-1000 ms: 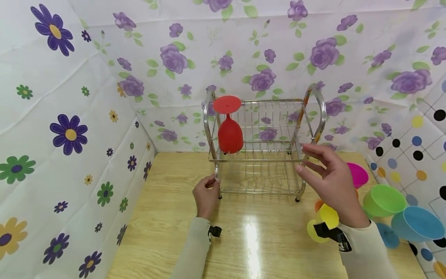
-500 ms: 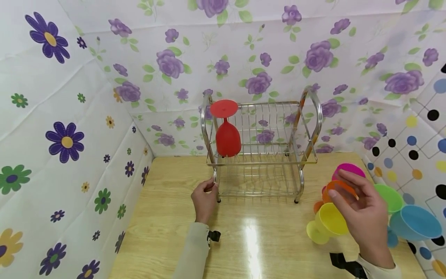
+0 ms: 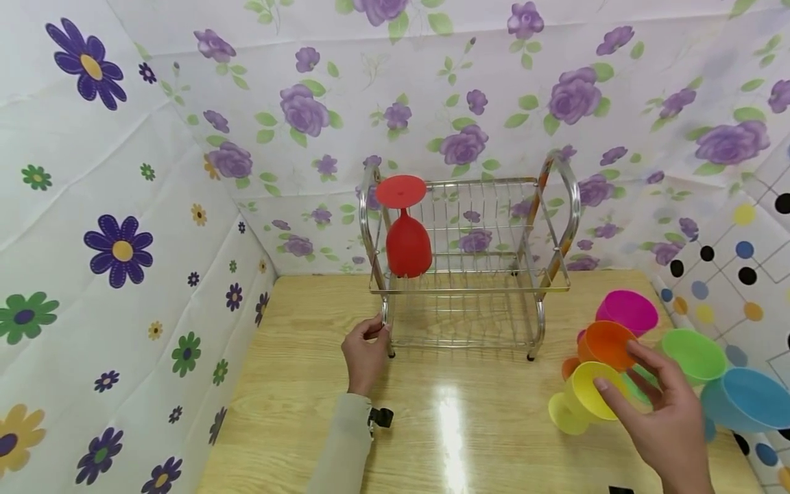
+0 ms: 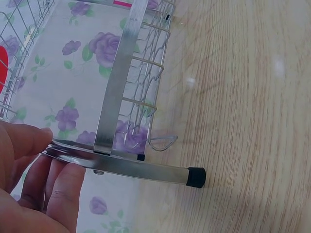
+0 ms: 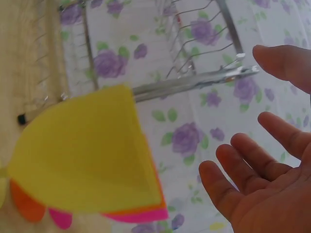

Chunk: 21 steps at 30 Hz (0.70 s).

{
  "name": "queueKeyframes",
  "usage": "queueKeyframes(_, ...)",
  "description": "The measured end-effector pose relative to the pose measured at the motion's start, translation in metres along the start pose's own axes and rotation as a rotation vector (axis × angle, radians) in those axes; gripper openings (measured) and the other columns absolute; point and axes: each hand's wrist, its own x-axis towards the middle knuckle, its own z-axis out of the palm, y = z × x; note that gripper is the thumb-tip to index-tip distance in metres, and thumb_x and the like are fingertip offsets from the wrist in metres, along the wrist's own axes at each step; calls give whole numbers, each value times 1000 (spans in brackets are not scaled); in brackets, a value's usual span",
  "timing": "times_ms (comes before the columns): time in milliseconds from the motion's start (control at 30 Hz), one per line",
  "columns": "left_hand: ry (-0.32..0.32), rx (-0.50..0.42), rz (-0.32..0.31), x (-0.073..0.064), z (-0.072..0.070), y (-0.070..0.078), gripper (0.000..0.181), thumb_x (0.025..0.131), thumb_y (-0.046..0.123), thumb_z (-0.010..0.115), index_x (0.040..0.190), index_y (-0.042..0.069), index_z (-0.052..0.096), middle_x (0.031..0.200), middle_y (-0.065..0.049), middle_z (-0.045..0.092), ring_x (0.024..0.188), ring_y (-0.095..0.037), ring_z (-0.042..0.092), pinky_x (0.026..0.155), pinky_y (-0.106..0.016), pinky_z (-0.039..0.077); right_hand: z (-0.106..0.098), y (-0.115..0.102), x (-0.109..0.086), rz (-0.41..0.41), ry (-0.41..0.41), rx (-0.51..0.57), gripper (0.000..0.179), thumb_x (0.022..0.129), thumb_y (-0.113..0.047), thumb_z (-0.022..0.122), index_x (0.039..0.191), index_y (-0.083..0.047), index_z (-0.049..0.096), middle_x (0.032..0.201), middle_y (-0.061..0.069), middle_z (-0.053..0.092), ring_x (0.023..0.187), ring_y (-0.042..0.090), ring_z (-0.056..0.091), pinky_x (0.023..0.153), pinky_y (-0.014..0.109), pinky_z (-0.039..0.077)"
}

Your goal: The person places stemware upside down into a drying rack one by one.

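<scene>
My left hand (image 3: 365, 353) pinches the front left leg of the chrome two-tier dish rack (image 3: 475, 291); the left wrist view shows thumb and fingers on the metal leg tube (image 4: 146, 170) above its black foot. Upside down at the upper tier's left end is a red goblet (image 3: 409, 247). My right hand (image 3: 669, 422) is over the plastic goblets on the right, thumb overlapping the yellow goblet (image 3: 586, 394) in the head view. The right wrist view has its fingers (image 5: 235, 172) spread beside the yellow bowl, holding nothing.
Behind the yellow one stand an orange goblet (image 3: 607, 342) and a magenta goblet (image 3: 626, 310). To their right are a green goblet (image 3: 694, 353) and a blue goblet (image 3: 747, 398). Flowered and dotted sheets enclose the wooden table (image 3: 302, 309) at the back and sides.
My right hand has moved from the rack's right side, right and towards me, to the yellow goblet. My left hand keeps its grip on the rack leg.
</scene>
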Motion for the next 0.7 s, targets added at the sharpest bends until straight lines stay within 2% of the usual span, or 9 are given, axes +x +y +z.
queueKeyframes(133, -3, 10, -3, 0, 0, 2, 28, 92, 8, 83, 117, 20, 83, 102, -4, 81, 87, -19, 75, 73, -20, 60, -5, 24, -10, 61, -53, -115, 78, 89, -22, 88, 157, -16, 51, 153, 9, 53, 127, -6, 48, 91, -5, 43)
queueKeyframes(300, -10, 21, -8, 0, -1, 2, 26, 92, 10, 84, 116, 20, 83, 100, -3, 82, 86, -20, 75, 73, -20, 60, -4, 45, -23, 128, -108, -158, 95, 88, -33, 89, 166, -21, 36, 163, 10, 44, 144, 17, 44, 89, -7, 41)
queueKeyframes(400, -17, 20, -14, 0, -1, 2, 26, 92, 11, 84, 116, 20, 83, 100, -2, 82, 87, -19, 75, 73, -20, 59, 0, 55, -26, 158, -125, -172, 102, 87, -37, 89, 169, -26, 29, 168, 9, 39, 149, 25, 40, 87, -9, 38)
queueKeyframes(700, -16, 17, 5, 1, -3, 3, 27, 91, 11, 85, 117, 19, 83, 99, -4, 82, 86, -19, 76, 73, -20, 60, 13, 81, -28, 195, -111, -141, 110, 86, -37, 90, 170, -31, 20, 164, 11, 41, 138, 14, 45, 82, -6, 39)
